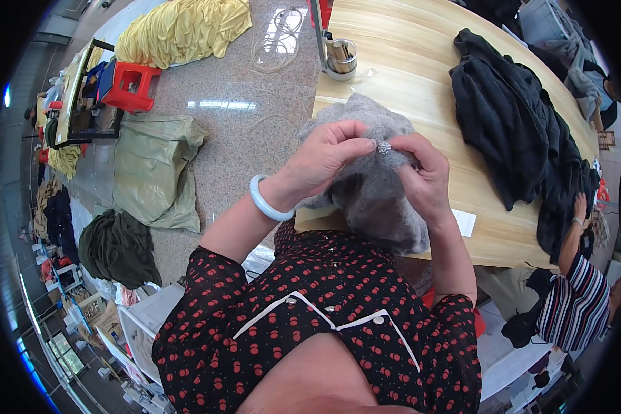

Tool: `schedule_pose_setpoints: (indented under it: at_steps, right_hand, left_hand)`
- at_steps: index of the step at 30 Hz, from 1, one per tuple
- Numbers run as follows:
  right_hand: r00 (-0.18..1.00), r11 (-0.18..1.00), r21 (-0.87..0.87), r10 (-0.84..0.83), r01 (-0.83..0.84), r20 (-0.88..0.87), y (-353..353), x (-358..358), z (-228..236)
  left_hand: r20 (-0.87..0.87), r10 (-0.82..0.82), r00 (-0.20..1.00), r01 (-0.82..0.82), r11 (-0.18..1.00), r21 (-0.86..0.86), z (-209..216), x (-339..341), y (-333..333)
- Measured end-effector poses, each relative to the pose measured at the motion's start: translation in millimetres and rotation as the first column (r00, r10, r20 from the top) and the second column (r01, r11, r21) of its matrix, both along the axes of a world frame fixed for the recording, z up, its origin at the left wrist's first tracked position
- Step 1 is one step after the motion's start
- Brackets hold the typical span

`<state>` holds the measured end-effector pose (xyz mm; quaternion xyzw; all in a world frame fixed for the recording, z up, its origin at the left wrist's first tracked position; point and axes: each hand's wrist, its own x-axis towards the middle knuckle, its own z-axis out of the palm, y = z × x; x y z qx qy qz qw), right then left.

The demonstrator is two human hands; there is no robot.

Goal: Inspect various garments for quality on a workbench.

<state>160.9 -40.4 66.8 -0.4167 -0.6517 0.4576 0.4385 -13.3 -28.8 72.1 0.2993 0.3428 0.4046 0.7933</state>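
A soft grey furry garment (386, 207) lies bunched over the table edge in front of me, its lower part hanging towards my lap. On it shines a small sparkly button (384, 147), between my two hands. My left hand (324, 155) has thumb and fingers closed on the grey cloth just left of the button. From the other side, my right hand (426, 172) pinches at the button with its forefinger against it and the thumb lower down. Whether a needle or thread is in the fingers is too small to see.
On the wooden table (400, 48) stand a clear cup of tools (341, 58) and a dark garment pile (510, 117). A white card (464, 222) lies by my right wrist. At right, a co-worker in a striped top (576, 303) touches the dark cloth. A red stool (131, 86) stands left.
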Motion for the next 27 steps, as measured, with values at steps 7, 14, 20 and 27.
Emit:
schedule_pose_setpoints:
  at_steps: [7, 14, 20, 27]
  right_hand:
    - [0.996, 0.995, 0.095, -0.018, 0.009, 0.093, 5, -2, -6]
    - [0.980, 0.991, 0.124, -0.075, 0.053, 0.184, 7, -12, -22]
    - [0.967, 0.979, 0.202, -0.054, 0.003, 0.247, 4, -21, -29]
    - [0.976, 0.992, 0.121, -0.048, 0.023, 0.212, 6, -22, -23]
  left_hand:
    - [-0.280, -0.007, 0.960, 0.074, 0.971, 0.229, -7, -9, 2]
    - [-0.535, 0.415, 0.736, 0.288, 0.523, 0.802, -18, -14, -1]
    - [-0.521, 0.554, 0.649, 0.334, 0.409, 0.849, -28, -10, -15]
    - [-0.515, 0.534, 0.670, 0.299, 0.441, 0.846, -33, -9, -13]
